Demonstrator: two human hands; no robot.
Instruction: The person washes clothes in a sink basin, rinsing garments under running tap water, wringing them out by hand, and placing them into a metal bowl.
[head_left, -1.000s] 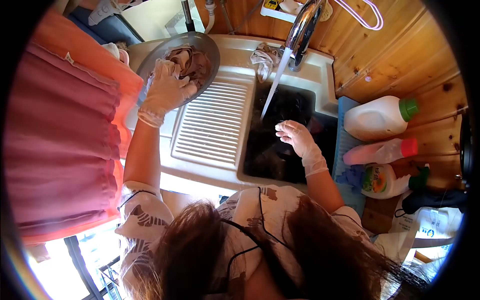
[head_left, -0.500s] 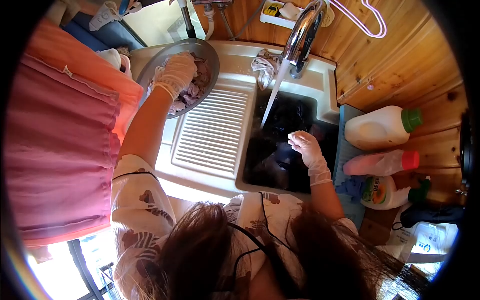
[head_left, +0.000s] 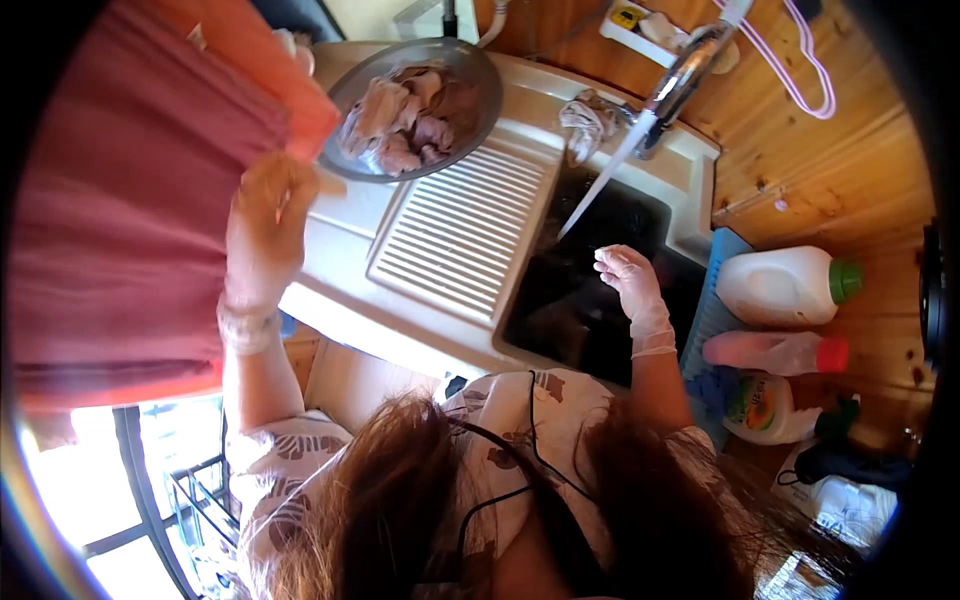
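My left hand (head_left: 268, 235), in a thin see-through glove, is raised beside the hanging reddish-pink cloth (head_left: 130, 220). Motion smears its fingers, and whether it touches the cloth cannot be made out. My gloved right hand (head_left: 632, 285) hovers above the sink basin (head_left: 520, 345), fingertips drawn together with nothing visible in them. Dark water and dark cloth (head_left: 590, 300) fill the basin. Water pours into it from the chrome faucet (head_left: 685, 75). On the left of the counter, a grey bowl (head_left: 480, 100) holds crumpled pale and mauve clothes (head_left: 400, 120).
A ribbed washboard (head_left: 460, 235) lies between bowl and basin. A crumpled rag (head_left: 590, 125) rests by the faucet. Along the right edge stand a white jug with a green cap (head_left: 780, 285), a pink bottle (head_left: 760, 350) and a detergent bottle (head_left: 765, 405). Pink hangers (head_left: 815, 80) hang on the wood wall.
My left hand has left the clothes in the grey bowl and come back toward the hanging cloth. My right hand keeps its pose over the basin. The camera view has turned slightly left.
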